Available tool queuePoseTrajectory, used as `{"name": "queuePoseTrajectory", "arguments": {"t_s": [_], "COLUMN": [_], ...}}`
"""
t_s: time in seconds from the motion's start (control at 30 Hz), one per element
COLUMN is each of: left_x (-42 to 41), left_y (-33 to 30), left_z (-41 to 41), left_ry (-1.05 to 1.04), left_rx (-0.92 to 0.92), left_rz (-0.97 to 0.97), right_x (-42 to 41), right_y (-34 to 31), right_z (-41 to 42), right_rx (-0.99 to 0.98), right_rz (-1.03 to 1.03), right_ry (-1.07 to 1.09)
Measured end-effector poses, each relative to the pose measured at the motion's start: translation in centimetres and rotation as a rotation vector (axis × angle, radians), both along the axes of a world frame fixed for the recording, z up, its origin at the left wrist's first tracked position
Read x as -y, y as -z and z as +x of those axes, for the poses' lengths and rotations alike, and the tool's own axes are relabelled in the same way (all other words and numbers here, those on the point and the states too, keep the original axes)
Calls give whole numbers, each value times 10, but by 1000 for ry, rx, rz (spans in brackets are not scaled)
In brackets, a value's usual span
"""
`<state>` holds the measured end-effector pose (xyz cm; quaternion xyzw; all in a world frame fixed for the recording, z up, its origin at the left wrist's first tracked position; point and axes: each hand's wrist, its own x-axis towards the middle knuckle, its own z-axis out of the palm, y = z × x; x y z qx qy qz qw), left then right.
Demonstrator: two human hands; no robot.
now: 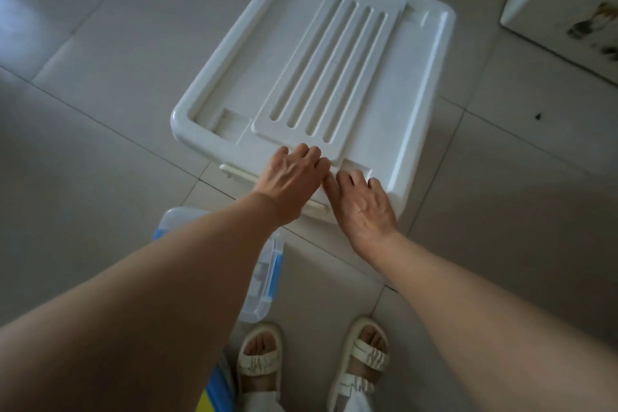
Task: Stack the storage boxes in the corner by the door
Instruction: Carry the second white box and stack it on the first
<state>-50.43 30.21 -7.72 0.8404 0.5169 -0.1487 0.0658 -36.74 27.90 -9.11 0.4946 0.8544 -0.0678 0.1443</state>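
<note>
A large white storage box [384, 84] with a ribbed lid stands on the tiled floor ahead of me. My left hand [291, 182] and my right hand [364, 202] both rest palm down on the near edge of its lid, side by side, fingers fairly straight. Below my left forearm a smaller clear box with blue latches [266, 281] sits on the floor, mostly hidden by the arm.
A white cabinet or box with a printed pattern [568, 7] stands at the top right. My feet in cream sandals [314, 365] are just behind the boxes. Grey floor tiles [100, 84] spread to the left and right.
</note>
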Motion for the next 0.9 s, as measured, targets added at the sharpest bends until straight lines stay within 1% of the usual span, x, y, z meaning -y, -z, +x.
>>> {"name": "queuePoseTrajectory", "arguments": {"t_s": [0.17, 0.27, 0.37, 0.47, 0.57, 0.77, 0.9], "left_x": [6, 13, 18, 22, 26, 32, 33], "left_y": [11, 22, 33, 41, 48, 56, 59], "left_z": [66, 101, 134, 159, 170, 169, 171], "left_ry": [-75, -131, -168, -200, -225, -229, -246], "left_rx": [49, 86, 104, 110, 117, 78, 72], "left_rz": [-68, -99, -137, -170, -184, -208, -231], "right_x": [-7, -11, -12, -10, -9, 1, 2], "right_y": [13, 23, 32, 49, 55, 70, 67], "right_z": [70, 110, 144, 173, 184, 185, 185], "right_rx": [118, 105, 119, 35, -5, -51, -27], "right_rz": [44, -4, 98, 169, 172, 139, 113], "right_ry": [-57, -97, -118, -129, -156, -124, -114]}}
